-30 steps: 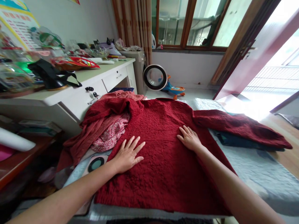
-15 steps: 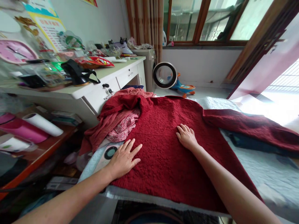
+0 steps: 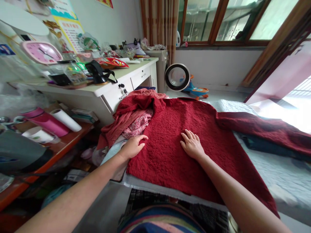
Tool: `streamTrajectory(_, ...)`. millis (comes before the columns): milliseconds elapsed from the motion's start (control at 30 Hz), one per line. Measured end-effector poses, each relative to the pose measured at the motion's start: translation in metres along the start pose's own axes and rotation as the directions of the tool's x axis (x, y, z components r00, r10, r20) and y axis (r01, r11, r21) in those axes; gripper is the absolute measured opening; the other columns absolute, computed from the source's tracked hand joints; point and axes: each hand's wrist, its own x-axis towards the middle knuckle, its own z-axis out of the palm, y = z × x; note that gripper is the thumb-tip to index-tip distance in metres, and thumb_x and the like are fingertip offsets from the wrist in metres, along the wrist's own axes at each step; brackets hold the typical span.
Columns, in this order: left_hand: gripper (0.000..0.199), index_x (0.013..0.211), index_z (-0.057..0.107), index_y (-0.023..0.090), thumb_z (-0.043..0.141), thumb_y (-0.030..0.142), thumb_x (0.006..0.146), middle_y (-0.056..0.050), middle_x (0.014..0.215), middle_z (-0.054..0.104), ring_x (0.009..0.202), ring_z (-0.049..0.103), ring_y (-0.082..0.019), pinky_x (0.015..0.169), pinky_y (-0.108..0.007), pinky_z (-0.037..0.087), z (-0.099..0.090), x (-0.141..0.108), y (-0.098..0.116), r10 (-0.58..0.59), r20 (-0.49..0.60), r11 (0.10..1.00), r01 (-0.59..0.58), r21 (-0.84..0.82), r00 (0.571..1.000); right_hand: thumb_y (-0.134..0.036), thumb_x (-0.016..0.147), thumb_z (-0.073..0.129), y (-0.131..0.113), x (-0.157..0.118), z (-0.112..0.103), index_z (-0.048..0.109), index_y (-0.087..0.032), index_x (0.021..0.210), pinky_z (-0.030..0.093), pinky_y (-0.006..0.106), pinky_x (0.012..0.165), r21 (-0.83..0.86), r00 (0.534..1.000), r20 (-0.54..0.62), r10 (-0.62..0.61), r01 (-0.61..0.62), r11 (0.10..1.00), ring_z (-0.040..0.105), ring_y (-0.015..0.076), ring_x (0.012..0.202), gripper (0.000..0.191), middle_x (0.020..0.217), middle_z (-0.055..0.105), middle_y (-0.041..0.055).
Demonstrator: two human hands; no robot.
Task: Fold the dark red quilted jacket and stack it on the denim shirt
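Nothing legible for certain. Yellow-bordered poster (image 3: 71, 36), upper left: Chinese-looking characters in red heading and lines below, too blurred to read. Pink clock (image 3: 41, 52), upper left: dial numerals unreadable. Red packet (image 3: 113, 62), left of top centre: print smeared

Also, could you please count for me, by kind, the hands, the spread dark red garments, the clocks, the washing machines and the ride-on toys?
Hands: 2 (left hand, right hand)
Spread dark red garment: 1
Clock: 1
Washing machine: 1
Ride-on toy: 1
Total: 6
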Motion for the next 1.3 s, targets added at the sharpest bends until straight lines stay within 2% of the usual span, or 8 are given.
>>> streamTrajectory(100, 0.03, 0.105, 0.065, 0.018, 0.045, 0.027, 0.085, -0.004, 0.109, 0.07, 0.105, 0.064, -0.019, 0.099, -0.033, 0.046, -0.001, -0.008, 0.006, -0.054, -0.079, 0.969, 0.033, -0.244, 0.995, -0.041, 0.095, 0.041, 0.0, 0.0, 0.0, 0.049, -0.022, 0.139, 0.024, 0.048, 0.112, 0.001, 1.0, -0.01, -0.001, 0.001, 1.0, 0.03, 0.0285, 0.14, 0.048, 0.153, 0.035, 0.0104)
streamTrajectory(233, 0.048, 0.122, 0.061, 0.02, 0.058, 0.029, 0.075, -0.003, 0.122, 0.067, 0.113, 0.062, -0.02, 0.1, -0.031, 0.045, -0.009, -0.027, 0.006, -0.141, 0.137, 0.946, 0.174, -0.273, 0.98, -0.041, 0.095, 0.04, -0.001, 0.0, 0.001, 0.049, -0.022, 0.139, 0.024, 0.048, 0.112, -0.003, 1.0, -0.009, 0.004, -0.004, 1.0, 0.03, 0.0285, 0.139, 0.048, 0.153, 0.036, 0.0101)
streamTrajectory(433, 0.058, 0.136, 0.05, 0.022, 0.062, 0.03, 0.079, -0.007, 0.128, 0.063, 0.118, 0.058, -0.022, 0.103, -0.033, 0.042, -0.019, -0.048, 0.006, -0.13, 0.217, 0.988, 0.108, 0.113, 0.967, -0.042, 0.096, 0.039, -0.001, -0.001, 0.002, 0.049, -0.021, 0.139, 0.025, 0.047, 0.112, -0.017, 1.0, -0.026, 0.006, -0.006, 1.0, 0.032, 0.0284, 0.139, 0.049, 0.152, 0.037, 0.0106)
streamTrajectory(533, 0.047, 0.129, 0.056, 0.023, 0.061, 0.033, 0.083, -0.01, 0.104, 0.069, 0.099, 0.065, -0.027, 0.089, -0.04, 0.049, -0.016, -0.056, 0.015, -0.187, 0.135, 0.868, 0.099, 0.486, 0.973, -0.042, 0.096, 0.039, -0.001, -0.001, 0.002, 0.048, -0.022, 0.139, 0.025, 0.047, 0.112, -0.017, 1.0, -0.03, 0.006, -0.006, 1.0, 0.032, 0.0279, 0.139, 0.049, 0.152, 0.037, 0.01)
streamTrajectory(633, 0.029, 0.108, 0.066, 0.023, 0.067, 0.034, 0.08, -0.012, 0.103, 0.064, 0.1, 0.061, -0.03, 0.086, -0.043, 0.049, -0.013, -0.059, 0.029, -0.083, 0.051, 0.738, 0.027, 0.675, 0.995, -0.042, 0.096, 0.039, -0.001, -0.001, 0.002, 0.049, -0.022, 0.139, 0.025, 0.048, 0.112, -0.015, 1.0, -0.027, 0.009, -0.009, 1.0, 0.032, 0.0283, 0.139, 0.049, 0.152, 0.037, 0.0102)
streamTrajectory(867, 0.032, 0.119, 0.06, 0.021, 0.052, 0.018, 0.088, -0.01, 0.131, 0.053, 0.122, 0.05, -0.024, 0.107, -0.041, 0.039, 0.001, 0.004, 0.024, 0.297, 0.028, 0.812, -0.268, 0.519, 0.954, -0.041, 0.095, 0.04, -0.002, -0.001, 0.001, 0.049, -0.023, 0.139, 0.024, 0.047, 0.113, -0.002, 0.999, -0.026, 0.019, -0.019, 1.0, 0.031, 0.0277, 0.139, 0.048, 0.153, 0.036, 0.0095)
streamTrajectory(1067, 0.045, 0.136, 0.047, 0.014, 0.038, 0.017, 0.092, -0.012, 0.136, 0.056, 0.126, 0.052, -0.02, 0.108, -0.033, 0.038, 0.004, 0.076, -0.017, 0.087, 0.038, 0.907, -0.095, 0.409, 0.995, -0.042, 0.096, 0.04, -0.003, -0.002, 0.0, 0.047, -0.023, 0.14, 0.022, 0.047, 0.114, 0.005, 0.999, -0.017, 0.027, -0.027, 1.0, 0.029, 0.0275, 0.141, 0.049, 0.154, 0.035, 0.0091)
streamTrajectory(1300, 0.041, 0.13, 0.055, 0.023, 0.041, 0.02, 0.091, -0.01, 0.135, 0.057, 0.124, 0.052, -0.024, 0.106, -0.04, 0.038, -0.008, 0.096, -0.041, -0.042, 0.017, 0.856, 0.028, 0.516, 0.999, -0.042, 0.095, 0.041, -0.003, -0.002, -0.001, 0.047, -0.024, 0.14, 0.022, 0.047, 0.114, 0.014, 1.0, -0.004, 0.03, -0.03, 0.999, 0.029, 0.0277, 0.141, 0.049, 0.154, 0.034, 0.0088)
